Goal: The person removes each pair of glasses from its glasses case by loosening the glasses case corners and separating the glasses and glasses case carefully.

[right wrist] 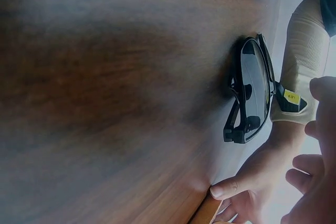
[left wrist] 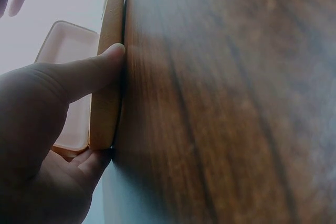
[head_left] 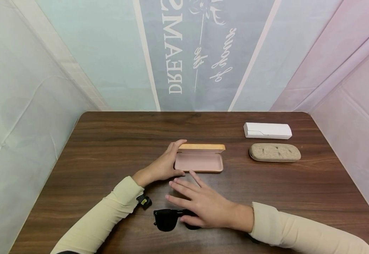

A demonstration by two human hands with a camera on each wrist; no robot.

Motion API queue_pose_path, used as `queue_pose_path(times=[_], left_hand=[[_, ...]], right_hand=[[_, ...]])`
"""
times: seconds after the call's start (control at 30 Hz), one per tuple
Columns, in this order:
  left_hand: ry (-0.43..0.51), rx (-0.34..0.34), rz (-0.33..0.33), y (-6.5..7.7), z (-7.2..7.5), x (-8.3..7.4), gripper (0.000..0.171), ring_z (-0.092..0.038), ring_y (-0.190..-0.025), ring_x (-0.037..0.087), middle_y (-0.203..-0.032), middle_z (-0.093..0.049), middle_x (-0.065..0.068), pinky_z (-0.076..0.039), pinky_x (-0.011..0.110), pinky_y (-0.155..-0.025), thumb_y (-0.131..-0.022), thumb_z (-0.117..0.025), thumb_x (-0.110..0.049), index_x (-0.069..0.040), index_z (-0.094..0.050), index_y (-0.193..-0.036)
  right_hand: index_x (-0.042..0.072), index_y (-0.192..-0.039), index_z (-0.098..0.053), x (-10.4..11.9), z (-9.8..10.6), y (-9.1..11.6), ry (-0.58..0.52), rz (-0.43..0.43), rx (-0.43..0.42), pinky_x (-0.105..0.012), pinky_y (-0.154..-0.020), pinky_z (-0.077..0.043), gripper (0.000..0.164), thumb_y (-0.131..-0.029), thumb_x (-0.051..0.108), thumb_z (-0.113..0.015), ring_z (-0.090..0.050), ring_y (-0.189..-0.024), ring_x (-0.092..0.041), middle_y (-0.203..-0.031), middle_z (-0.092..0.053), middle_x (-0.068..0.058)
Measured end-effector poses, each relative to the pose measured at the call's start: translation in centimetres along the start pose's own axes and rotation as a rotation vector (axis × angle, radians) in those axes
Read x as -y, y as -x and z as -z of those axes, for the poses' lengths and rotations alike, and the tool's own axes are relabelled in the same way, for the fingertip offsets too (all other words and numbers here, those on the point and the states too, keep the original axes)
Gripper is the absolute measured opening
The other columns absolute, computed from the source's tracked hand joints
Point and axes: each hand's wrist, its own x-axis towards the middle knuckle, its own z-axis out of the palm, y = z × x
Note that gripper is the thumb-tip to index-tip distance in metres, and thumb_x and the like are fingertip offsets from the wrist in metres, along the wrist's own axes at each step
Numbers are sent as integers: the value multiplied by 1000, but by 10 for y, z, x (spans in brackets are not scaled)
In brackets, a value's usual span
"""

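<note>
A tan glasses case (head_left: 200, 162) with a pale pink lining lies on the table, its lid raised at the back. My left hand (head_left: 162, 165) grips its left end, thumb at the front edge and fingers by the lid. The left wrist view shows that thumb across the case's side (left wrist: 107, 108). Fingers spread, my right hand (head_left: 208, 206) hovers over a pair of black sunglasses (head_left: 166, 220) and hides their right part in the head view. In the right wrist view the sunglasses (right wrist: 254, 77) rest on the table, apart from the fingers.
At the back right of the dark wood table (head_left: 114, 137) lie a white glasses case (head_left: 268, 130) and a beige fabric glasses case (head_left: 274, 152). A printed curtain (head_left: 114, 53) hangs behind the table, with pale sheets on both sides.
</note>
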Motion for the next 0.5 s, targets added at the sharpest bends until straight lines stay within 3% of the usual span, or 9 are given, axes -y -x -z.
queue_pose_path(times=[0.17, 0.5], left_hand=[[6, 1, -2, 0, 0, 0, 106, -48, -134, 34, -141, -37, 22, -47, 47, -104, -83, -87, -13, -13, -12, -158], [-4, -10, -29, 0, 0, 0, 98, -49, -129, 35, -141, -38, 24, -48, 49, -101, -87, -82, -11, -12, -15, -157]], right_hand=[[17, -154, -47, 0, 0, 2, 2, -15, 19, -66, -116, -21, 71, -95, 52, -67, -27, -151, -28, -162, -33, -15], [20, -160, -34, -6, 6, 2, -27, -125, 89, -71, -115, -15, 77, -97, 54, -63, -15, -155, -29, -167, -19, -16]])
